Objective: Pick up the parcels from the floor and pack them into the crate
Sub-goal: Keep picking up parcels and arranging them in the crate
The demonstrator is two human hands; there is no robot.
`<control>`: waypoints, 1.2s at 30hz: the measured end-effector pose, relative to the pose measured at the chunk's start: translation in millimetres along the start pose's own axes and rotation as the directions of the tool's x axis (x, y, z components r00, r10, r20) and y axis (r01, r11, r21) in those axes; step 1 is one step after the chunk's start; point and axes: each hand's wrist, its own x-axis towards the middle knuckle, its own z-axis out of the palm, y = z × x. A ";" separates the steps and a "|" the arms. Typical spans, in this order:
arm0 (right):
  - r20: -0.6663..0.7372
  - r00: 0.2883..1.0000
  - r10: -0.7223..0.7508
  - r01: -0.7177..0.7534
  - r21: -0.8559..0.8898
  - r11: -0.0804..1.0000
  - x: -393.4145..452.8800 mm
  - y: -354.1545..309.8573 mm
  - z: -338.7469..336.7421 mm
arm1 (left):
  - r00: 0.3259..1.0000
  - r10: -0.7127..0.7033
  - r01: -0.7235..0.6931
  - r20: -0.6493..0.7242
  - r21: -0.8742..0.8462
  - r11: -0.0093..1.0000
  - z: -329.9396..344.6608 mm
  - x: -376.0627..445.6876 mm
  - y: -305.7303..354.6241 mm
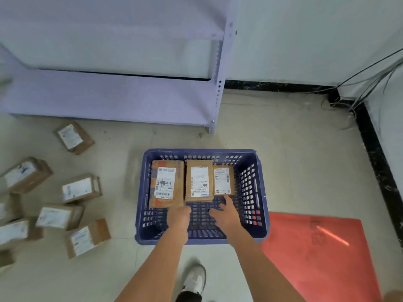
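Note:
A blue slatted crate (253, 192) stands on the floor in front of me. Three brown cardboard parcels with white labels lie side by side against its far wall: a left one (166, 183), a middle one (199, 180) and a smaller right one (223, 180). My left hand (179, 215) is inside the crate with curled fingers at the near edge of the left and middle parcels. My right hand (225, 214) is spread, fingertips touching the near edge of the right parcel. Several more parcels (81, 188) lie scattered on the floor to the left.
A pale metal shelf unit (135, 94) stands behind the crate, one leg close to its far edge. A red sheet (316, 251) lies on the floor at right. Cables (357, 83) hang in the far right corner. My shoe (195, 279) is near the crate.

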 end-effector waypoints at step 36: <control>0.123 0.989 0.077 -0.032 -0.332 0.943 -20.9 54.4 524.8 | 0.999 -0.031 0.036 -0.039 0.119 0.992 -525.1 244.9 -111.5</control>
